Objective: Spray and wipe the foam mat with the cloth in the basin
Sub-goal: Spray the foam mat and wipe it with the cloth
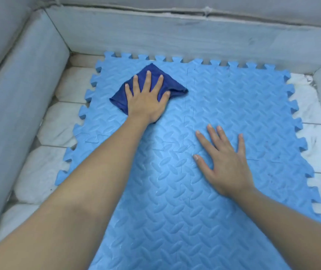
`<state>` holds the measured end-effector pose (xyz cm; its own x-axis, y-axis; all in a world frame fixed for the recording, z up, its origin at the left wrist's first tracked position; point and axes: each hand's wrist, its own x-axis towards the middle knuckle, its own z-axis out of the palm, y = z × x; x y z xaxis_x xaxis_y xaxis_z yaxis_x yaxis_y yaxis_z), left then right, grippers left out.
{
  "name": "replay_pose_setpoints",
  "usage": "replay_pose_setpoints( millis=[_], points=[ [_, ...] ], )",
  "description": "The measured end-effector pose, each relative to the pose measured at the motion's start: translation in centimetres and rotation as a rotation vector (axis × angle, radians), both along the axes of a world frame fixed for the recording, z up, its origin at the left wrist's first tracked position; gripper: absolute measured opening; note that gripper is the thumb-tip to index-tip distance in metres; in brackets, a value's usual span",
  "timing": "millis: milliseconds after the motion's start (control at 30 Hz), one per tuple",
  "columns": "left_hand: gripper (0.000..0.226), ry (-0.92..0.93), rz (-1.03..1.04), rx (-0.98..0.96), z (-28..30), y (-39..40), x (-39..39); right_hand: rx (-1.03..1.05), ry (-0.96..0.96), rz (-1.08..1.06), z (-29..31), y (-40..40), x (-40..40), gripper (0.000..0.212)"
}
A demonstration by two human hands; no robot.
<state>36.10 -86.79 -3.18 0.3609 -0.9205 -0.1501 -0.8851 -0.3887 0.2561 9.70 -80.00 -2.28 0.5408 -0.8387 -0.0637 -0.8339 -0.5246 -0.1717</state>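
- Wiping is the step in hand, I'd judge: the left hand (pixel 146 96) lies flat with its fingers spread on a dark blue cloth (pixel 155 73), pressing it down onto the foam mat (pixel 233 106) rather than closing round it.
- Nothing is clamped in either grip. The right hand (pixel 227 164) is flat and open too, palm down on the bare mat, nearer the person than the cloth hand and off to its right; it seems to be steadying the mat.
- No spray bottle is in sight, so whether the spraying is finished I cannot tell. A pale sheen nearer the person than the cloth may be wet or only light.
- The cloth sits near the mat's far left corner, so most of the surface, everything to the right of the wiping hand and back toward the person, looks left to do.
- The mat is light blue foam, made of interlocking tiles; seams run between the two hands, and jigsaw teeth line the outer edges. Its face is embossed with short raised ovals in a criss-cross pattern.
- The cloth is soft and bunched into a rough diamond, its folds poking out beyond the fingertips.
- The basin (pixel 39 61) walls are pale, streaked stone slabs; its floor, showing left and right of the mat, is whitish tile with dark joints.
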Motion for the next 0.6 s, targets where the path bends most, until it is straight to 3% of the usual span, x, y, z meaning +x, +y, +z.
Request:
replay_pose_setpoints(
  millis=[100, 233, 300, 467, 533, 600],
  points=[
    [0.058, 0.003, -0.058, 0.049, 0.3, -2.6, -1.4, -0.001, -0.024, -0.079, -0.2, 0.0, 0.0, 0.064],
    [0.056, -0.056, -0.615, -0.035, 0.6, 3.2, -5.9, -0.019, -0.024, -0.081, -0.3, 0.1, -0.3, 0.063],
    [0.057, -0.049, -0.702, -0.028, 0.7, 3.2, -3.5, -0.029, -0.038, -0.078, -0.2, 0.0, -0.2, 0.062],
    [0.055, -0.037, 0.046, -0.012, -0.2, -1.7, 7.2, -0.048, -0.065, -0.076, -0.5, -0.2, -0.3, 0.062],
    [0.055, -0.006, 0.167, 0.006, -0.4, -1.4, 8.9, -0.045, -0.057, -0.075, -0.5, -0.2, -0.3, 0.062],
    [0.054, 0.009, 0.121, -0.028, -0.1, 0.7, 7.6, -0.043, -0.058, -0.077, -0.6, -0.3, -0.3, 0.062]
  ],
)
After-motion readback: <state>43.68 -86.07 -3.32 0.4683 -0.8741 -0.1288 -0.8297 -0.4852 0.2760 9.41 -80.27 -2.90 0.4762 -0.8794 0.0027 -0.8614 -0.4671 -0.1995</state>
